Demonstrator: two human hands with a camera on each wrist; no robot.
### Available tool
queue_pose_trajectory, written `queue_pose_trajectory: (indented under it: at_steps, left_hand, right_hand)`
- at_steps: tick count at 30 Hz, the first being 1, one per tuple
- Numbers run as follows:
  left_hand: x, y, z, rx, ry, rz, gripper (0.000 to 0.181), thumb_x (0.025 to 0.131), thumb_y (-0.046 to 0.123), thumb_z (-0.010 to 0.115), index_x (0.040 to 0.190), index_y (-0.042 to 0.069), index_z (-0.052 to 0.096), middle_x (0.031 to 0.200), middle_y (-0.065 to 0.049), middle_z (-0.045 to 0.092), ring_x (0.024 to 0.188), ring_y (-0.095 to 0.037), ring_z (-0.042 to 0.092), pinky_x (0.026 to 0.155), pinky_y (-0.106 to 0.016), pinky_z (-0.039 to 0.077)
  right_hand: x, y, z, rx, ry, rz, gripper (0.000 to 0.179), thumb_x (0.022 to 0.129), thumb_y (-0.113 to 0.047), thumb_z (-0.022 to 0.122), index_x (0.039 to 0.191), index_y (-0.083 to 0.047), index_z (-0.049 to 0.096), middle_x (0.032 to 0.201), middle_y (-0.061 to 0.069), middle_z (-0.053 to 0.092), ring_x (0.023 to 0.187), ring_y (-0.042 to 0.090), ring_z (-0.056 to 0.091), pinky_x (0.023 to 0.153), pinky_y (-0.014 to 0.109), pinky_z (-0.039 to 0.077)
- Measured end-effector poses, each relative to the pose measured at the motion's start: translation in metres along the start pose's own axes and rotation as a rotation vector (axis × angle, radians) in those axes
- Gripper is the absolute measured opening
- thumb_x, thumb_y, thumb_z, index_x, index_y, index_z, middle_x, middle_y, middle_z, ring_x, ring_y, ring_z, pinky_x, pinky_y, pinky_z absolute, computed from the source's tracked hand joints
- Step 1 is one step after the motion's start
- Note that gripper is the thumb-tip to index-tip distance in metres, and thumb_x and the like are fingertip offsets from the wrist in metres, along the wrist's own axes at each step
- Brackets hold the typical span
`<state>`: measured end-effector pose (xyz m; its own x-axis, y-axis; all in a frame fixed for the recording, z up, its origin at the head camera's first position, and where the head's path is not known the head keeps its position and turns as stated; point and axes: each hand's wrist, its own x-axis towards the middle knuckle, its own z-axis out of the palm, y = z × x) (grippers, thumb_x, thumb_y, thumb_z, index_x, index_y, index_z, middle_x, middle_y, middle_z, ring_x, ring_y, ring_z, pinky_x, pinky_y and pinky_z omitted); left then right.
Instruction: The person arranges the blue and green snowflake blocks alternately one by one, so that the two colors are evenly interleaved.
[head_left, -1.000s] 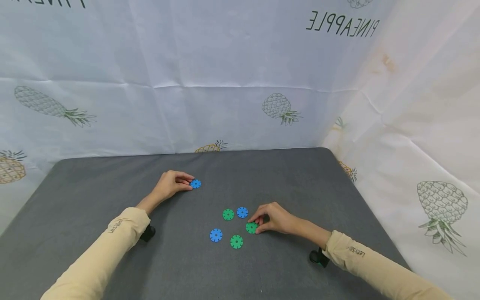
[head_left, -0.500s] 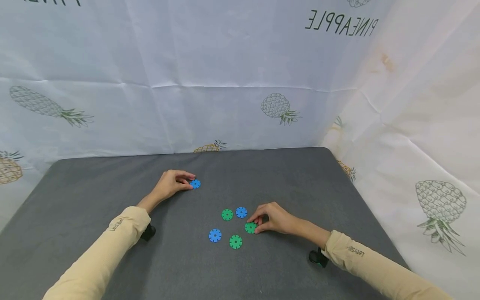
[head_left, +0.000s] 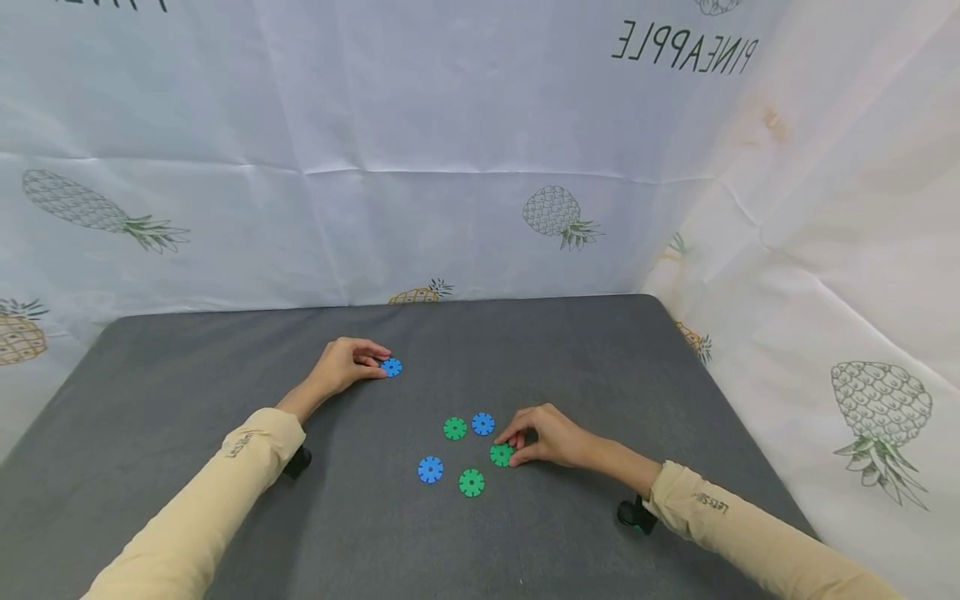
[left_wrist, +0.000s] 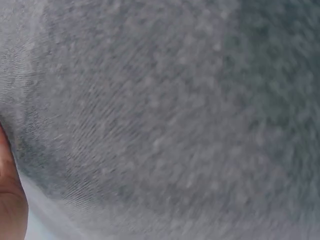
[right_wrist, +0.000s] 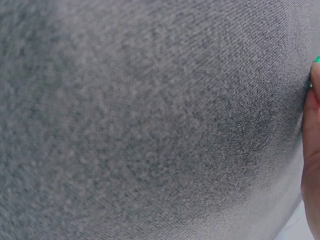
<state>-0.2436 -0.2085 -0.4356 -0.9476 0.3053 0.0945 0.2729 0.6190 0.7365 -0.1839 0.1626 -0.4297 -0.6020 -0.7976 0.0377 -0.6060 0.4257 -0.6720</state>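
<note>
In the head view my left hand point(head_left: 344, 365) pinches a blue notched disc point(head_left: 392, 367) between thumb and fingers, toward the back of the table. My right hand point(head_left: 548, 435) has thumb and fingers on the edge of a green notched disc point(head_left: 502, 454), right of centre. Left of that disc lie a blue disc point(head_left: 483, 424) and a green disc point(head_left: 454, 428), side by side. Nearer the front are another blue disc point(head_left: 431, 470) and another green disc point(head_left: 472, 482). The left wrist view catches only part of the left hand point(left_wrist: 11, 200); a green sliver point(right_wrist: 317, 59) shows at the right fingertips.
A dark grey cloth covers the table point(head_left: 360, 533). Behind it hangs a white curtain point(head_left: 450, 108) printed with pineapples, and more of it closes off the right side. Each wrist carries a small black camera point(head_left: 637, 515).
Both hands keep their places on the discs. The left forearm and sleeve have shifted very slightly; the loose discs lie as before.
</note>
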Motion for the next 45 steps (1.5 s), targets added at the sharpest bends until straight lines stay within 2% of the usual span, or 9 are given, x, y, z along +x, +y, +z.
queue_pose_trajectory:
  at_steps: [5, 9, 18, 25, 32, 37, 45]
  left_hand:
    - [0.008, 0.003, -0.002, 0.098, -0.063, 0.040, 0.029, 0.080, 0.006, 0.078, 0.106, -0.003, 0.070, 0.081, -0.006, 0.070, 0.069, -0.014, 0.064, 0.073, -0.036, 0.051]
    - [0.011, 0.004, -0.003, 0.138, -0.084, 0.024, 0.028, 0.079, 0.008, 0.078, 0.104, -0.004, 0.070, 0.082, -0.005, 0.069, 0.071, -0.013, 0.063, 0.074, -0.038, 0.052]
    - [0.005, 0.002, -0.005, 0.139, -0.022, -0.012, 0.023, 0.078, 0.012, 0.080, 0.096, -0.001, 0.073, 0.075, -0.003, 0.068, 0.068, -0.013, 0.061, 0.068, -0.033, 0.050]
    - [0.003, 0.006, -0.005, 0.155, -0.014, -0.053, 0.023, 0.079, 0.012, 0.080, 0.097, -0.001, 0.074, 0.075, -0.003, 0.066, 0.069, -0.014, 0.058, 0.069, -0.034, 0.049]
    - [0.004, 0.011, -0.002, 0.179, -0.020, -0.104, 0.024, 0.080, 0.012, 0.079, 0.100, 0.000, 0.074, 0.086, -0.009, 0.068, 0.078, -0.021, 0.061, 0.074, -0.039, 0.051]
    - [0.003, 0.012, -0.001, 0.195, -0.022, -0.112, 0.025, 0.081, 0.013, 0.078, 0.102, 0.000, 0.074, 0.098, -0.014, 0.070, 0.083, -0.025, 0.063, 0.074, -0.039, 0.052]
    - [0.001, 0.014, 0.000, 0.193, -0.009, -0.134, 0.026, 0.082, 0.015, 0.078, 0.103, 0.001, 0.074, 0.098, -0.013, 0.070, 0.083, -0.025, 0.062, 0.074, -0.039, 0.052]
  right_hand:
    - [-0.001, 0.000, 0.000, -0.008, 0.013, -0.009, 0.029, 0.076, -0.010, 0.080, 0.104, -0.006, 0.075, 0.087, -0.002, 0.067, 0.075, 0.004, 0.060, 0.067, 0.020, 0.051]
    - [-0.002, 0.000, 0.001, -0.006, 0.015, -0.015, 0.029, 0.076, -0.010, 0.080, 0.105, -0.006, 0.075, 0.087, -0.001, 0.067, 0.075, 0.003, 0.059, 0.068, 0.020, 0.051]
    - [0.000, -0.001, 0.001, -0.001, 0.009, -0.026, 0.029, 0.076, -0.010, 0.080, 0.104, -0.006, 0.075, 0.088, -0.002, 0.067, 0.076, 0.004, 0.059, 0.068, 0.020, 0.051]
    - [0.000, -0.002, 0.001, -0.002, 0.008, -0.026, 0.029, 0.076, -0.009, 0.080, 0.104, -0.006, 0.075, 0.088, -0.001, 0.067, 0.075, 0.006, 0.060, 0.067, 0.020, 0.051]
    - [-0.001, -0.001, 0.002, -0.006, 0.016, -0.039, 0.028, 0.076, -0.009, 0.080, 0.104, -0.005, 0.075, 0.088, 0.000, 0.066, 0.074, 0.007, 0.059, 0.067, 0.021, 0.051]
    - [-0.002, 0.000, 0.002, -0.006, 0.021, -0.064, 0.027, 0.077, -0.009, 0.080, 0.103, -0.004, 0.074, 0.093, 0.003, 0.066, 0.073, 0.005, 0.057, 0.065, 0.021, 0.051]
    - [-0.005, 0.005, 0.003, 0.076, 0.026, -0.060, 0.024, 0.080, -0.009, 0.078, 0.103, -0.004, 0.073, 0.097, 0.004, 0.066, 0.076, 0.009, 0.059, 0.065, 0.021, 0.054]
